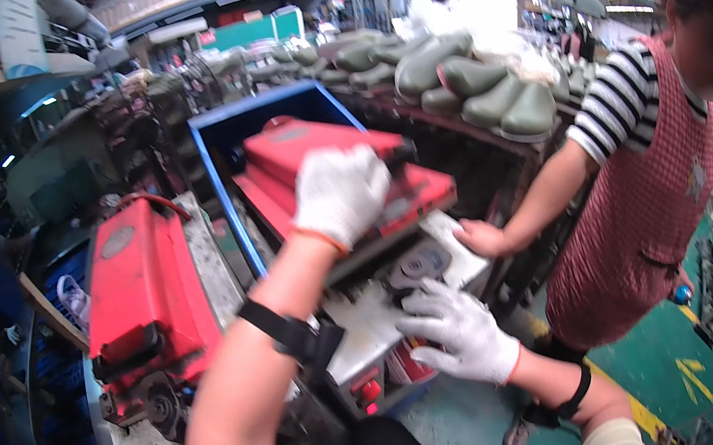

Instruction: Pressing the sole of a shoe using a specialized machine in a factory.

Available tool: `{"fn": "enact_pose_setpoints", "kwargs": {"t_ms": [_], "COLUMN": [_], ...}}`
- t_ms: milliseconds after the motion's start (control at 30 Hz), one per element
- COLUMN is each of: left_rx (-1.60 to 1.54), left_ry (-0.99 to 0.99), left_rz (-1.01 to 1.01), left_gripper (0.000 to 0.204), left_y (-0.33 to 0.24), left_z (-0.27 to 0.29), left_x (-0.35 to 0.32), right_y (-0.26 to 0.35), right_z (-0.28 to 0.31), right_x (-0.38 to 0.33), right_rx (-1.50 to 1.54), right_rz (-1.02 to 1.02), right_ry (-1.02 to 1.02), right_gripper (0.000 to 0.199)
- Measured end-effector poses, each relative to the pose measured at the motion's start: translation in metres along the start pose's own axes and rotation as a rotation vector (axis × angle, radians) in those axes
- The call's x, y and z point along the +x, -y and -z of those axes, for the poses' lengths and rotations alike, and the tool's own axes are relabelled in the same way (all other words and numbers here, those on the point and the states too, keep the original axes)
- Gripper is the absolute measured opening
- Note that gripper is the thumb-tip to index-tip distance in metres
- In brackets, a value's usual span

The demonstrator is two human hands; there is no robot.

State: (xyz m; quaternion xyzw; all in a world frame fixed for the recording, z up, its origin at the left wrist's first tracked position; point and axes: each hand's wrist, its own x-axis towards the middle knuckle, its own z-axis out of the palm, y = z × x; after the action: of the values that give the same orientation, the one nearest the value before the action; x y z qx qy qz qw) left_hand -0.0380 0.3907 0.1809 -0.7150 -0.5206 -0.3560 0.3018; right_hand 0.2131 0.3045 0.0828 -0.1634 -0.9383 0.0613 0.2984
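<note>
My left hand [341, 195], in a white knit glove, is closed at the front of a red machine lid [292, 146]. A black handle [402, 152] pokes out beside its knuckles, and the glove hides the grip itself. The lid is tilted up over a red lower part [428, 196]. Lower and to the right, my right hand [460, 333], gloved too, has its fingers spread. It is above the machine's pale worktop [362, 321], close to a round dark metal disc [421, 265]; whether it touches is unclear.
At left stands a second machine with its red lid [145, 281] down. A blue-rimmed bin [225, 197] is behind. Green boots [470, 81] lie piled on a rack. A co-worker [629, 186] stands at right, one hand [484, 239] at the worktop's edge. A red button [370, 391] sits in front.
</note>
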Motion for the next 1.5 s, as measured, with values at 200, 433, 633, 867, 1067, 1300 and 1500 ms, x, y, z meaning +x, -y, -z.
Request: {"fn": "enact_pose_setpoints", "kwargs": {"t_ms": [200,433,633,867,1067,1300,1500], "left_rx": [-0.010,-0.003,-0.040,-0.057,-0.163,0.029,0.314], "left_ry": [0.051,0.084,0.094,0.244,0.554,0.330,0.321], "left_rz": [-0.004,0.073,0.077,0.074,-0.023,0.387,0.310], "left_gripper": [0.024,0.023,0.019,0.023,0.063,0.047,0.030], "left_y": [-0.021,-0.022,-0.035,-0.031,-0.029,0.054,0.109], "left_z": [-0.030,-0.039,-0.040,-0.018,0.085,0.240,0.274], "left_x": [-0.056,-0.056,-0.057,-0.072,-0.092,-0.198,-0.273], "right_y": [-0.007,-0.053,-0.138,-0.104,-0.113,-0.109,-0.105], "right_z": [-0.024,-0.025,-0.025,-0.039,-0.043,-0.046,-0.044], "right_x": [-0.003,-0.016,0.011,0.113,0.115,0.121,0.121], "right_rx": [0.007,-0.026,-0.276,-0.141,-0.233,-0.321,-0.395], "right_rz": [0.024,-0.015,-0.214,-0.077,-0.168,-0.183,-0.223], "right_ry": [-0.141,-0.437,-0.606,-0.342,-0.372,-0.397,-0.354], "right_gripper": [0.036,0.050,0.048,0.052,0.022,0.020,0.024]}}
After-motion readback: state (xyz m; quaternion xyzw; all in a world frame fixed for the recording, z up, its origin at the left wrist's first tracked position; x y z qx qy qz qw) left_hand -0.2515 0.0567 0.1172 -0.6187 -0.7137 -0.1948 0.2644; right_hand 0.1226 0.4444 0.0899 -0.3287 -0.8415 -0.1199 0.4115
